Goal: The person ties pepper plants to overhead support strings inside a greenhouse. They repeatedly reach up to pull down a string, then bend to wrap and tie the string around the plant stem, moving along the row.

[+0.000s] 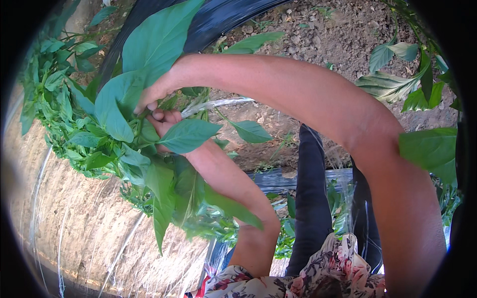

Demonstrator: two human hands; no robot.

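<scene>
Both hands meet among the broad green leaves of a plant (115,100), which looks like a pepper plant. My left hand (166,121) has its fingers curled, and a bundle of clear plastic twine (216,104) trails from them to the right. Just above it, my right hand (158,93) reaches in with fingertips down beside the plant's stem (139,124). Large leaves cover part of the right hand, so its grip is unclear. One leaf (190,136) lies across the left wrist.
More foliage (59,93) fills the left side. Thin clear strings (123,249) run along the pale ground or wall at lower left. Black plastic sheeting (223,18) borders dry soil (316,33). Plants (395,82) rise at right. Clear strands (344,186) hang by my dark trousers (311,208).
</scene>
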